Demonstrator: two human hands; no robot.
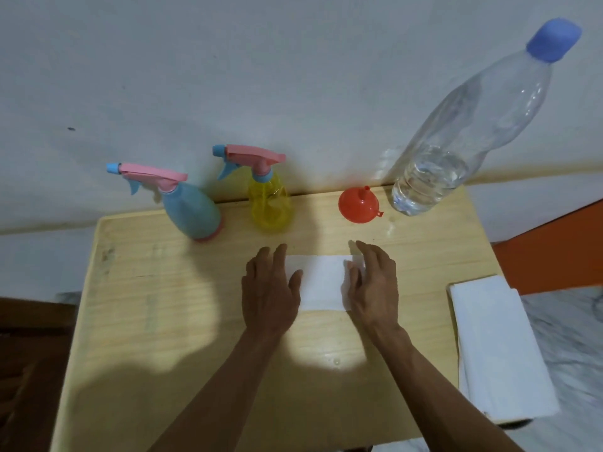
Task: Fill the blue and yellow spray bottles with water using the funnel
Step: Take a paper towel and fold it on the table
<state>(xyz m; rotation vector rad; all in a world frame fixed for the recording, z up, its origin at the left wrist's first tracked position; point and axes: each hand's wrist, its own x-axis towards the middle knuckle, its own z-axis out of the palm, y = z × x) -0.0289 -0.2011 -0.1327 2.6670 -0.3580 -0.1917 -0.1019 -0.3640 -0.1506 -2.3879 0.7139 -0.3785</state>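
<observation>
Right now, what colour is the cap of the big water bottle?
The cap of the water bottle is blue, shown best in the head view.

Pale wooden table with raised rim, pushed against a plain white wall — orange panel at right, grey-veined marble floor, bright light pooled on the tabletop.

Nothing readable is showing anywhere. The clear water bottle is standing without any label, the blue spray bottle and yellow spray bottle are carrying no print, and the orange funnel and white paper sheet are lying blank on the wooden table.
</observation>
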